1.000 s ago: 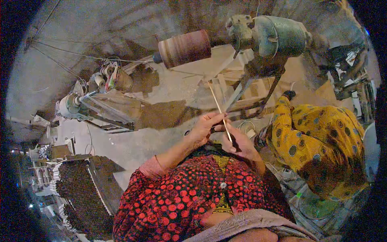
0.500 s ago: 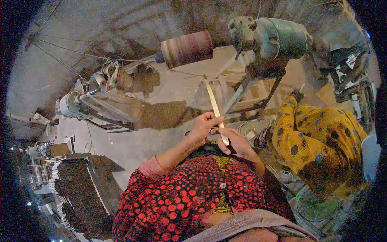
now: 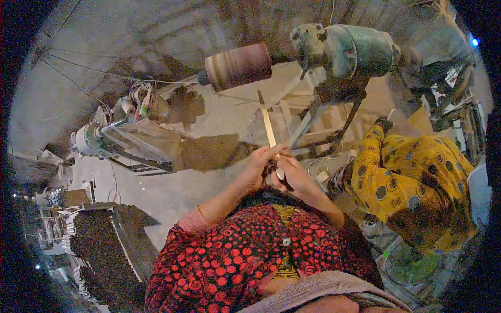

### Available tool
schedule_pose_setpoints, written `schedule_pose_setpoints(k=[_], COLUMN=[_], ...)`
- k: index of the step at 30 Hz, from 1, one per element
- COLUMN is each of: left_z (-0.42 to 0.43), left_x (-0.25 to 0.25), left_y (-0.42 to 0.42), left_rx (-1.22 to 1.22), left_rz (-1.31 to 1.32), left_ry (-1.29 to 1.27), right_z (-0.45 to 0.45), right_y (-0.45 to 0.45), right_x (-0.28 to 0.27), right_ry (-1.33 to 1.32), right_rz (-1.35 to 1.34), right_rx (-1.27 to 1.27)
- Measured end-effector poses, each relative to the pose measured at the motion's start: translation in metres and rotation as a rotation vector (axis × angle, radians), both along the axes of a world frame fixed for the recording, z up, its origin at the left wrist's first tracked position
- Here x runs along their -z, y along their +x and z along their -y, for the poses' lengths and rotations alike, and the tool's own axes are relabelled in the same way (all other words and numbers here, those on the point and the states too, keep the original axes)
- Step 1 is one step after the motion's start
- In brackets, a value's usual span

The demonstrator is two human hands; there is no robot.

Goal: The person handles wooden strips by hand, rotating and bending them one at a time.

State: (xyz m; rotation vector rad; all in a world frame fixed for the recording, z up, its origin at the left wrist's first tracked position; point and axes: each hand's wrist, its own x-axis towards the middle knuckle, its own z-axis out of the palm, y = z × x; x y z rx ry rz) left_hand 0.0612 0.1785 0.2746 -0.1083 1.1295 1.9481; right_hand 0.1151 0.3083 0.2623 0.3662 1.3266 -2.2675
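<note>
A long, narrow, flat pale strip points away from my body, its far end thin and dark. My left hand is closed around its lower half, with the thumb along it. My right hand is closed on the lower part, right beside the left. The strip's rounded near end shows between the right fingers. Both hands are in front of my chest and hide part of the strip. What it is made of I cannot tell.
Ahead is a reddish-brown striped drum, near a green motor on a metal stand. Another machine stands at the left, above a stack of dark-ended pieces. A person in yellow dotted clothing is close on my right.
My hands have drawn closer together and cover more of the strip's lower part. The strip has shifted slightly up and left in view.
</note>
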Motion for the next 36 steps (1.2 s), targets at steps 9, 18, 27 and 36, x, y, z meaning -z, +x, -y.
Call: schedule_pose_setpoints(k=[9, 18, 27, 36], left_z=[0.016, 0.023, 0.023, 0.026], left_x=[-0.003, -0.004, -0.02, -0.016], left_y=[-0.035, -0.076, -0.1, -0.084], left_rx=[-0.042, -0.214, -0.269, -0.294], left_rz=[-0.151, -0.143, -0.225, -0.341], left_ry=[-0.075, -0.057, -0.092, -0.234], right_z=[0.033, 0.042, 0.052, 0.053], right_y=[-0.053, -0.114, -0.14, -0.115], right_x=[0.0, 0.013, -0.003, -0.024], right_ry=[0.179, 0.213, 0.091, 0.285], right_rz=[-0.048, -0.145, -0.23, -0.246], right_rx=[0.052, -0.022, 0.04, 0.024])
